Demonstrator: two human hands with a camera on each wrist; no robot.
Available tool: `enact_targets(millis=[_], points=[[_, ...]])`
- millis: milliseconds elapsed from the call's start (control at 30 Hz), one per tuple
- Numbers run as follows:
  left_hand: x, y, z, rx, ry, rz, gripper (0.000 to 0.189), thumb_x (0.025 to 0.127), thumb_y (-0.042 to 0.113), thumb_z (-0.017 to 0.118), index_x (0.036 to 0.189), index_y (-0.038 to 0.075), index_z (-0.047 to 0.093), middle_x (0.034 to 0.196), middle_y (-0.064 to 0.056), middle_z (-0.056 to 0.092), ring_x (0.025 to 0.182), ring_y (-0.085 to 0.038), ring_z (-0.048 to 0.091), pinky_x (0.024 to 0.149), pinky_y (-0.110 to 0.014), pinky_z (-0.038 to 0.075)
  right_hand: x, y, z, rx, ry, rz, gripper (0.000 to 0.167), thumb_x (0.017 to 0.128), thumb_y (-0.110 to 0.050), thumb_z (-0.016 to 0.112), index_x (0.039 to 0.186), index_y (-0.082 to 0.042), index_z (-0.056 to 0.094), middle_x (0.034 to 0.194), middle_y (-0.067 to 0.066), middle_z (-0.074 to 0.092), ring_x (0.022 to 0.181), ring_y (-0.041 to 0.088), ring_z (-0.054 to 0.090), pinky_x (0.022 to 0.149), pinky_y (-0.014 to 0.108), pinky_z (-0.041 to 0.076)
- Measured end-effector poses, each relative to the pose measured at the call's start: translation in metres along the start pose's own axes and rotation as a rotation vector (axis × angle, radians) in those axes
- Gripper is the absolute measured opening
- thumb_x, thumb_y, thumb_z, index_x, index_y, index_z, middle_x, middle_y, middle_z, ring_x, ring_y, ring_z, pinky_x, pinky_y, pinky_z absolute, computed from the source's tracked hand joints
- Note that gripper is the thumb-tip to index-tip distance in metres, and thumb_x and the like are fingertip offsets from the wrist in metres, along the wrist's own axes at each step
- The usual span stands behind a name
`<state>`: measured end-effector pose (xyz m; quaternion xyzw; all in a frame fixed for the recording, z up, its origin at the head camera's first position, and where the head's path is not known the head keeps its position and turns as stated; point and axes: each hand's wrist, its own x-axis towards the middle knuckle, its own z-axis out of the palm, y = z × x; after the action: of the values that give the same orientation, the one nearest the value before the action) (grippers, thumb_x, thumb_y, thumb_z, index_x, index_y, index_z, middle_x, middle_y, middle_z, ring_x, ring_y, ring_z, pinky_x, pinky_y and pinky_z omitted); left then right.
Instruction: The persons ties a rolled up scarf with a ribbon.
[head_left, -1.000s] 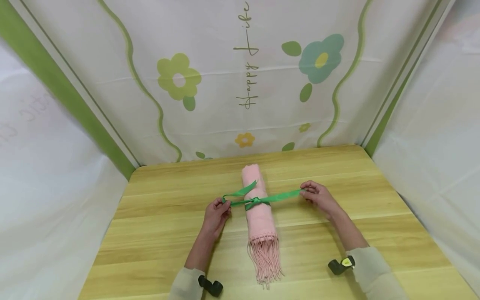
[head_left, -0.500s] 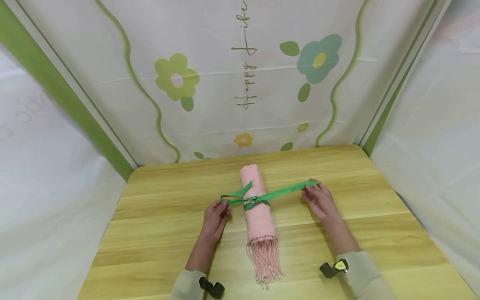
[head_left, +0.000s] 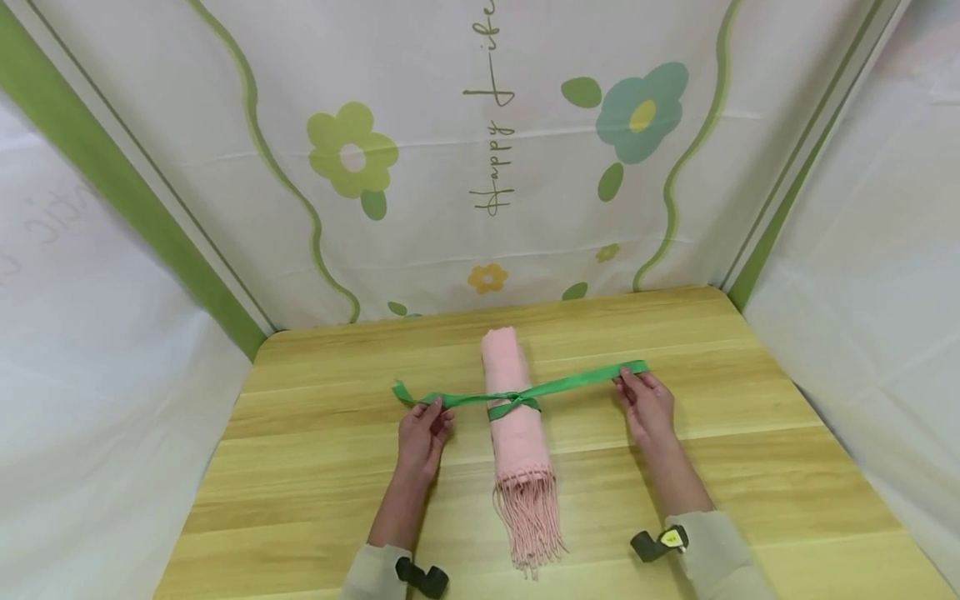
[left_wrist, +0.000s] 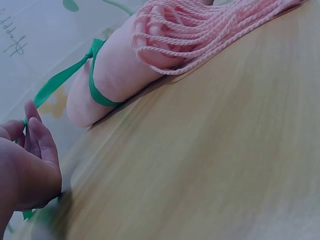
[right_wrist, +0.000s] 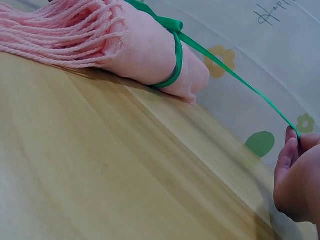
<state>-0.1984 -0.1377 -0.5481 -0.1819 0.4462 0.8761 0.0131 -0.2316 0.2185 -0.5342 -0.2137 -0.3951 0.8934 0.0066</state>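
Observation:
A pink scarf (head_left: 519, 446), rolled up with its fringe toward me, lies on the wooden table. Round its middle runs a green ribbon (head_left: 564, 384), crossed or knotted on top. My left hand (head_left: 422, 437) pinches the ribbon's left part between thumb and finger, and a loose tail sticks out beyond it. On the other side my right hand (head_left: 647, 406) pinches the right part near its end. Both lengths are stretched out sideways from the knot. In the left wrist view the ribbon band (left_wrist: 95, 82) hugs the scarf roll (left_wrist: 117, 65).
The wooden table (head_left: 315, 467) is bounded at the back by a white curtain (head_left: 450, 225) printed with flowers and lettering. White cloth walls (head_left: 862, 292) stand at both sides. A black wrist camera (head_left: 423, 577) sits on each sleeve.
The left part of the ribbon, earlier folded back over the scarf, now extends left past my left hand. My right hand has shifted its pinch, with the ribbon's end now showing beyond the fingers.

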Motion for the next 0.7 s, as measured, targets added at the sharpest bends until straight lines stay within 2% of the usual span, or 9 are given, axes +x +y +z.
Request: enact_targets(millis=[233, 433, 600, 700], points=[[0.0, 0.002, -0.005, 0.003, 0.009, 0.014, 0.009, 0.1, 0.015, 0.061, 0.101, 0.006, 0.056, 0.078, -0.001, 0.071, 0.071, -0.008, 0.07, 0.064, -0.018, 0.055, 0.001, 0.002, -0.005, -0.02, 0.096, -0.078, 0.005, 0.09, -0.002, 0.072, 0.088, -0.006, 0.074, 0.078, 0.003, 0.073, 0.068, 0.01, 0.071, 0.069, 0.02, 0.058], [-0.002, 0.005, -0.011, 0.034, 0.03, 0.007, 0.011, 0.103, 0.016, 0.055, 0.097, 0.008, 0.053, 0.076, 0.0, 0.07, 0.072, -0.009, 0.072, 0.063, -0.019, 0.055, -0.001, 0.001, -0.007, -0.091, 0.114, -0.106, 0.01, 0.09, -0.003, 0.071, 0.081, -0.004, 0.071, 0.075, 0.002, 0.071, 0.066, 0.01, 0.071, 0.068, 0.02, 0.059], [-0.005, 0.01, -0.014, 0.025, 0.026, 0.016, 0.016, 0.106, 0.021, 0.05, 0.097, 0.009, 0.055, 0.077, 0.0, 0.069, 0.072, -0.009, 0.071, 0.064, -0.019, 0.054, -0.004, -0.002, -0.007, -0.171, 0.139, -0.135, 0.007, 0.091, -0.004, 0.071, 0.084, -0.002, 0.072, 0.075, 0.003, 0.072, 0.067, 0.01, 0.072, 0.067, 0.021, 0.059], [-0.007, 0.015, -0.016, -0.002, 0.054, 0.023, 0.019, 0.107, 0.022, 0.048, 0.097, 0.008, 0.057, 0.077, 0.0, 0.069, 0.071, -0.009, 0.07, 0.064, -0.019, 0.054, -0.003, -0.003, -0.009, -0.194, 0.16, -0.144, 0.006, 0.091, -0.006, 0.072, 0.085, -0.002, 0.072, 0.075, 0.002, 0.072, 0.067, 0.009, 0.072, 0.066, 0.02, 0.058]])
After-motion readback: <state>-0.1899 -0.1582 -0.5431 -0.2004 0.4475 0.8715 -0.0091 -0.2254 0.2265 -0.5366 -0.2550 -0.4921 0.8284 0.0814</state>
